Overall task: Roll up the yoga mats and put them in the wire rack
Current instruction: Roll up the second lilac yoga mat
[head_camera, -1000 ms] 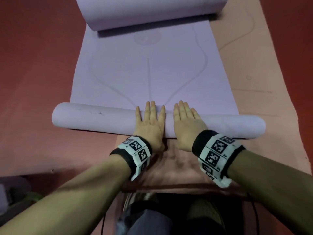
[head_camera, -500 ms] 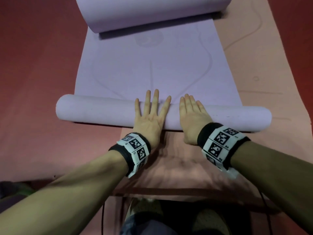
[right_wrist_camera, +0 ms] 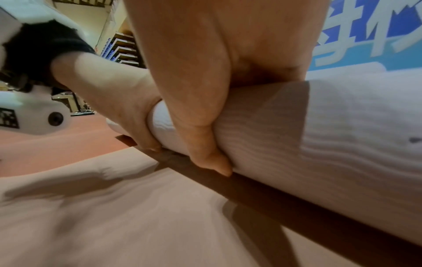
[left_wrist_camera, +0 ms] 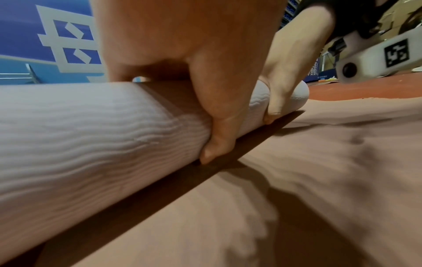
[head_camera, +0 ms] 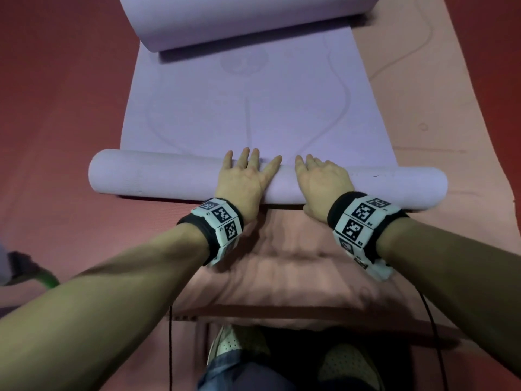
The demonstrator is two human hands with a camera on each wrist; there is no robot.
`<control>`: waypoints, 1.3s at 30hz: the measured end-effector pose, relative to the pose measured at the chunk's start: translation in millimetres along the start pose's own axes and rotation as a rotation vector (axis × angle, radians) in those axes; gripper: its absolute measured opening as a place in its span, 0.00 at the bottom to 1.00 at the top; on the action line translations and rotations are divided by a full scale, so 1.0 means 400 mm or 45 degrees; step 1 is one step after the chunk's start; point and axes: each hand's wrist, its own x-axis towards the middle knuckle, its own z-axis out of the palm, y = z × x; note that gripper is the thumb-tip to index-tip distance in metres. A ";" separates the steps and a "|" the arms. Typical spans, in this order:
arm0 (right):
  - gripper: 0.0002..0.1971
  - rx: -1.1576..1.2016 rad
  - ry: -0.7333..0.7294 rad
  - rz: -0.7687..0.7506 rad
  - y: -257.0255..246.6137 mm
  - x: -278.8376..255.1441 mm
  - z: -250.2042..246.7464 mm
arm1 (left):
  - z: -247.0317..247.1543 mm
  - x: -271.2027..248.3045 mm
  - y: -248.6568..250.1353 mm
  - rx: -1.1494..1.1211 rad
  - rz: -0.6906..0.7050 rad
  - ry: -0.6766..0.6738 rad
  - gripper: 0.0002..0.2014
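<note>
Rolled further away vs 1 s ago: purple mat's roll (head_camera: pixel 169 176) looks a bit thicker, w/ less flat purple sheet (head_camera: pixel 253 108) left ahead of it. More of pink mat (head_camera: pixel 282 263) underneath now bared on near side. Also changed: hands sit more over top of roll than behind it, fingers draped toward far side.

Left hand (head_camera: pixel 245 179) & right hand (head_camera: pixel 321 179) side by side at roll's middle, palms pressing down. Fingers spread over top, fairly straight on left, bent down over far side on right; neither wrapped round roll, so not a true grip, more an open-palmed push. Wrist views show both thumbs (left_wrist_camera: pixel 217 140) (right_wrist_camera: pixel 205 157) tucked against roll's near lower side, tips close to pink mat. Roll ends stick out well past both hands, unsupported.

Far end of purple sheet curls up into 2nd, fatter roll (head_camera: pixel 248 21) at top of head view, so remaining flat stretch lies between 2 rolls.

Judged: rolling step part done, maybe a third of visible sheet taken up; far curl will need flattening or absorbing. Risk: w/ both hands at centre, ends may lag or telescope, giving a cone. Pink mat still flat, untouched. Wire rack not in view; hard to say where it stands.

Around: dark red floor (head_camera: pixel 56 108), shoes (head_camera: pixel 234 348) at bottom, black cords hanging from wristbands (head_camera: pixel 222 221).
</note>
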 end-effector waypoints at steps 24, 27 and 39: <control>0.66 0.322 -0.265 -0.216 -0.064 -0.211 0.108 | 0.007 -0.234 0.075 -0.237 0.244 -0.315 0.60; 0.69 0.320 -0.336 -0.250 -0.053 -0.192 0.097 | -0.009 -0.261 0.096 -0.216 0.266 -0.289 0.62; 0.74 0.373 -0.488 -0.185 -0.021 -0.130 0.054 | 0.030 -0.262 0.146 -0.351 0.088 -0.147 0.58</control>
